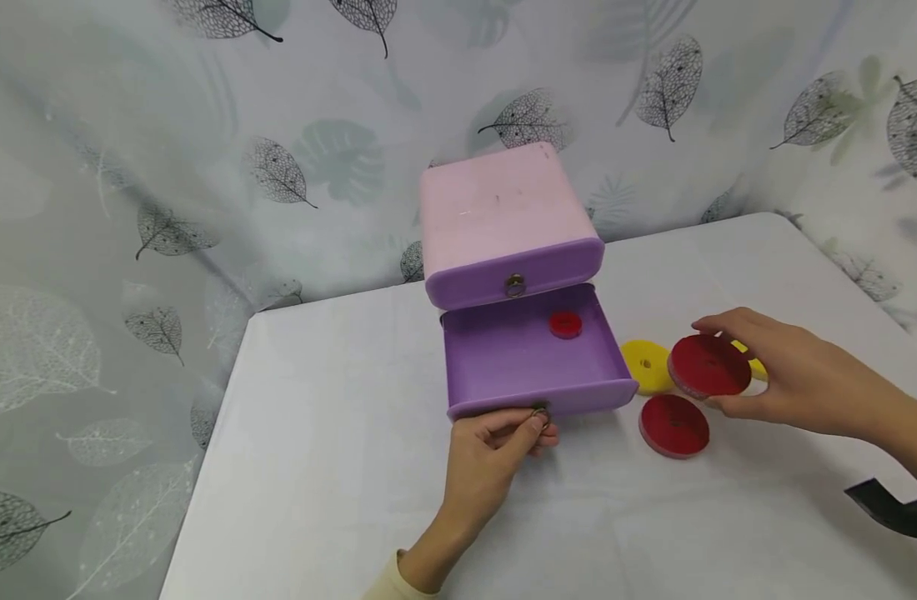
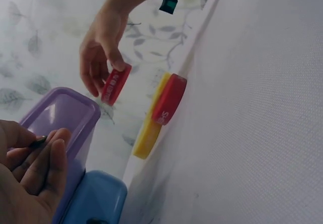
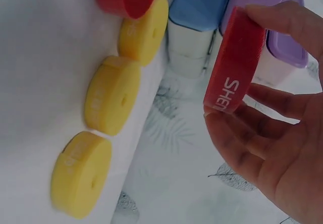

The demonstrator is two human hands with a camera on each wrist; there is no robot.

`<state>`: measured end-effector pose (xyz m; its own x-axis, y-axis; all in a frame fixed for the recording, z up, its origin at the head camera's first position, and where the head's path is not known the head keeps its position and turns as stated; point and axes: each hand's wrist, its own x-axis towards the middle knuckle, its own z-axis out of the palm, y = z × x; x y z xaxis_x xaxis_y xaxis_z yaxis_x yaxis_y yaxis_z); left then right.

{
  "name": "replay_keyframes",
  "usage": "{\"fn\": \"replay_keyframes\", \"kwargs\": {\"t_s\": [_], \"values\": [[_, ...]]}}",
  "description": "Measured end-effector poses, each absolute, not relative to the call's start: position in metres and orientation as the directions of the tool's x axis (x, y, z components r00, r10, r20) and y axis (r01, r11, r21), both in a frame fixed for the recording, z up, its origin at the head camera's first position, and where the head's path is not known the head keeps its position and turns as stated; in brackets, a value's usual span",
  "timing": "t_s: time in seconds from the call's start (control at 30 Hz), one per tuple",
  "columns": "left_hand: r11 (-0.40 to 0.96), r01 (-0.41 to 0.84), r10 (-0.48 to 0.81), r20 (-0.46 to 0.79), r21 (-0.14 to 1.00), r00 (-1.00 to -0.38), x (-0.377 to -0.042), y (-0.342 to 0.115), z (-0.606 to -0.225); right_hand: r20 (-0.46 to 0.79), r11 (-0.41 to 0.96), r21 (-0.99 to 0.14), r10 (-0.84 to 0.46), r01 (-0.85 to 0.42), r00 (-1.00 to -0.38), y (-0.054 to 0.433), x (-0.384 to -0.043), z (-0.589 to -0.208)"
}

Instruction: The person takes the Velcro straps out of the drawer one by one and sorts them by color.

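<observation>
A purple drawer (image 1: 503, 367) stands pulled out of a small pink-topped chest (image 1: 503, 200). My left hand (image 1: 477, 467) pinches the ring pull (image 1: 540, 413) on its front between thumb and fingers. Inside the drawer, towards the back right, lies a small red roll (image 1: 565, 324). To the right of the chest, my right hand (image 1: 811, 383) grips a red roll of tape (image 3: 236, 60) by its edges, raised above the table. White lettering runs along the held roll's side. Below it a second red roll (image 1: 673, 427) lies beside a yellow roll (image 1: 646, 365).
Several yellow rolls (image 3: 113, 95) lie in a row on the white table (image 1: 338, 433). Under the open drawer is a blue drawer (image 2: 98, 199). An upper drawer with a ring pull (image 1: 514, 286) is closed. A leaf-patterned curtain (image 1: 316, 108) hangs behind the table.
</observation>
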<state>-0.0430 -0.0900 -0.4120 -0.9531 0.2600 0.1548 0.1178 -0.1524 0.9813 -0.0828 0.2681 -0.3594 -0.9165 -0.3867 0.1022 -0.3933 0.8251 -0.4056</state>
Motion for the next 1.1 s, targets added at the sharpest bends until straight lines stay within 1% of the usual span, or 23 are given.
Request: {"fn": "replay_keyframes", "kwargs": {"t_s": [0.17,0.33,0.6,0.9,1.1], "values": [[-0.147,0.126,0.263,0.162,0.981,-0.951,-0.044,-0.091,-0.411,0.069,0.860,-0.367,-0.356,-0.356,-0.932,0.278,-0.085,-0.366],[-0.148,0.131,0.260,0.166,0.980,-0.951,-0.045,-0.091,-0.411,-0.033,0.884,-0.358,-0.334,-0.301,-0.942,0.287,-0.087,-0.375],[-0.150,0.125,0.258,0.161,0.981,-0.953,-0.045,-0.091,-0.412,-0.165,0.913,-0.316,-0.320,-0.258,-0.933,0.298,-0.082,-0.394],[-0.162,0.121,0.259,0.161,0.979,-0.952,-0.043,-0.090,-0.413,-0.198,0.926,-0.303,-0.291,-0.224,-0.936,0.299,-0.076,-0.407],[-0.161,0.123,0.261,0.162,0.979,-0.952,-0.044,-0.090,-0.413,-0.210,0.919,-0.329,-0.296,-0.218,-0.932,0.299,-0.075,-0.411]]}}
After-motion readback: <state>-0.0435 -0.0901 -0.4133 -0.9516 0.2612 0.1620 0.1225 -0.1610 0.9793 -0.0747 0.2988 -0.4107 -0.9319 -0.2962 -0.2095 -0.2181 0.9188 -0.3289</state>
